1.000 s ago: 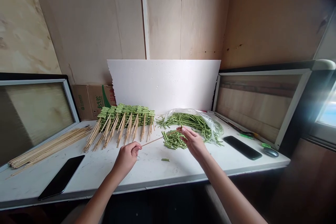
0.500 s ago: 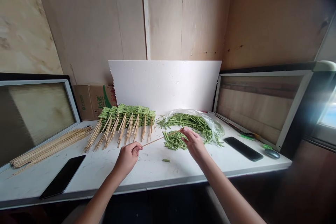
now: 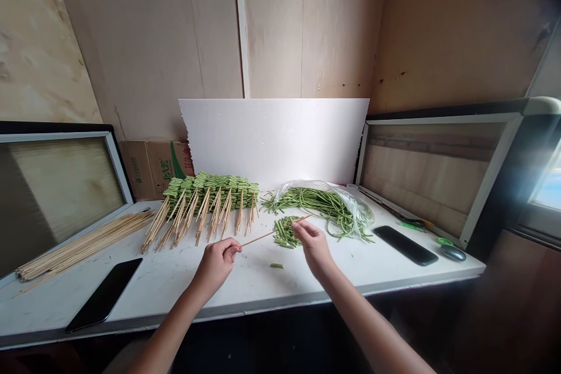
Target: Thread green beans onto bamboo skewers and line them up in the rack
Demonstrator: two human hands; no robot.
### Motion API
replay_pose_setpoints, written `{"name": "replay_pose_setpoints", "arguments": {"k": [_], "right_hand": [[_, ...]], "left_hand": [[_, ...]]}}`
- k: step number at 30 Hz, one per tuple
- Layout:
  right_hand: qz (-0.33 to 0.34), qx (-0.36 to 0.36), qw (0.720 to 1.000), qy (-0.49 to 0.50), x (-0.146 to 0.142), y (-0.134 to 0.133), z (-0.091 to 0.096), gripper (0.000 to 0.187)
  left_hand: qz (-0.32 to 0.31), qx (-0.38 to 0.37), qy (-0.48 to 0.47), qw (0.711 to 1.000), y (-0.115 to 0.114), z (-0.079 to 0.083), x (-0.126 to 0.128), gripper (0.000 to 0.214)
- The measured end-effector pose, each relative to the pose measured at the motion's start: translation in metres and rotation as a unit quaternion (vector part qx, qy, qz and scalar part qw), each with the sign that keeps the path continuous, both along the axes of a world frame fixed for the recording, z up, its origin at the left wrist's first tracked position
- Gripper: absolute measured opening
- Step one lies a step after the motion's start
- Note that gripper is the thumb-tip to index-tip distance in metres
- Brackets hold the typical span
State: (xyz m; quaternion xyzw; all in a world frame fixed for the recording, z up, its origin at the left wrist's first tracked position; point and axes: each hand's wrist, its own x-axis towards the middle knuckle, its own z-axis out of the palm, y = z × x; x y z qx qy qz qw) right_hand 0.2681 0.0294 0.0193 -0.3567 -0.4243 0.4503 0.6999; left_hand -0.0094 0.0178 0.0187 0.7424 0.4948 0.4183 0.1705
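Note:
My left hand (image 3: 218,260) is closed around one end of a thin bamboo skewer (image 3: 258,239), which slants up to the right. Farther along that skewer, near its tip, the fingers of my right hand (image 3: 313,243) pinch it. Whether a bean piece sits between those fingers is hidden. Right behind and below my right hand lies a small pile of cut green bean pieces (image 3: 284,235). A single cut piece (image 3: 276,266) rests apart, closer to the front edge.
Stacked bean skewers (image 3: 210,190) stand at back left, handles toward me. Loose bamboo skewers (image 3: 83,239) and a dark phone (image 3: 105,295) lie left. Long beans (image 3: 315,201) spill from a clear plastic bag (image 3: 357,210). Right are another phone (image 3: 406,245) and a mouse (image 3: 453,253).
My right hand has moved left and closed over the skewer near its tip. The green bean piece earlier at its fingertips no longer shows. My left hand has barely shifted.

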Motion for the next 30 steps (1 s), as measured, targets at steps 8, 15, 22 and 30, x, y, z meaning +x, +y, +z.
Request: {"name": "replay_pose_setpoints", "arguments": {"k": [8,15,22,30], "right_hand": [[0.032,-0.028,0.999,-0.012,-0.017,-0.009,-0.007,0.027],[0.069,0.031,0.967,-0.242,0.001,-0.01,-0.005,0.034],[0.005,0.082,0.868,-0.49,-0.01,-0.017,-0.028,0.009],[0.024,0.028,0.93,-0.366,0.018,0.001,-0.015,0.02]], "left_hand": [[0.001,-0.016,-0.002,1.0,-0.005,0.007,0.004,0.031],[0.037,-0.005,-0.025,0.999,0.003,0.001,-0.002,0.032],[0.05,0.002,0.017,0.999,0.013,-0.008,-0.013,0.032],[0.045,0.012,0.023,0.999,0.016,-0.006,-0.02,0.034]]}}
